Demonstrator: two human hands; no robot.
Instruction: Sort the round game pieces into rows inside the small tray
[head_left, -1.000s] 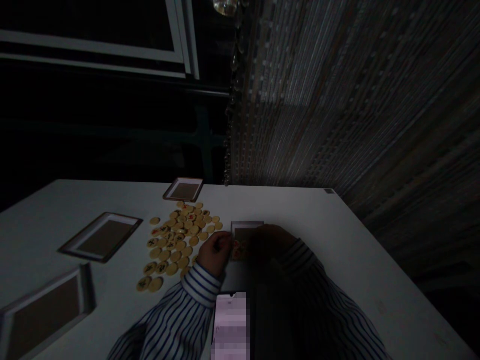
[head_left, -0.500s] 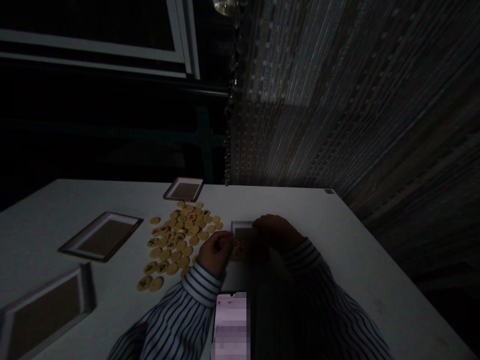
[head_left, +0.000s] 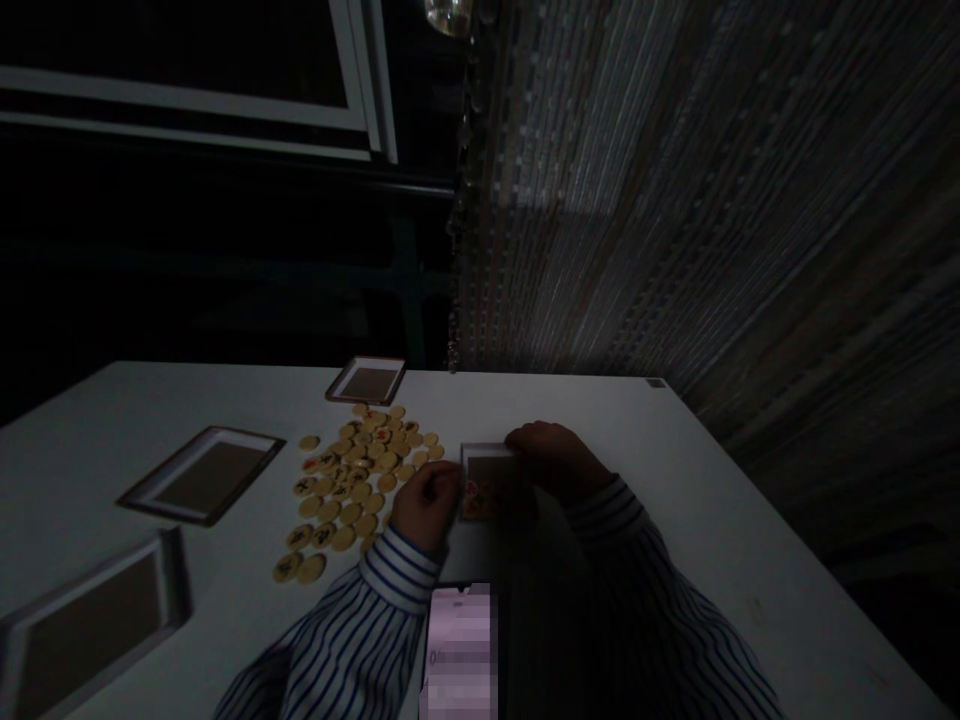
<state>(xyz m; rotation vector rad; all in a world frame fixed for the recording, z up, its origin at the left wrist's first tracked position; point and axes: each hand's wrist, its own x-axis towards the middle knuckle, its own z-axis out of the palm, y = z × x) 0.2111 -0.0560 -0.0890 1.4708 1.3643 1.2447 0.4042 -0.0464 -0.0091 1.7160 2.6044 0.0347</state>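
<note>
A small shallow box (head_left: 484, 447) lies in front of me, with several round xiangqi pieces (head_left: 477, 498) with red characters at its near left. At its left edge my left hand (head_left: 424, 508) is closed, thumb and forefinger pinched at the rim. My right hand (head_left: 556, 460) is curled over the right side of the same box, its fingertips at the far rim. Deep shadow covers its lower fingers and the box's right part. Loose wooden xiangqi pieces (head_left: 350, 513) are heaped just left of my left hand, some face up with black or red characters.
Shallow trays stand at the back (head_left: 367, 383), on the left (head_left: 214, 475) and at the near left (head_left: 97, 620) of the white table (head_left: 705, 540). A lit phone (head_left: 459, 650) lies between my forearms. Beyond the table's right back edge hangs a string curtain (head_left: 570, 250).
Both hands stay at the box almost unmoved. The view has shifted very slightly, and the pieces and trays lie as before.
</note>
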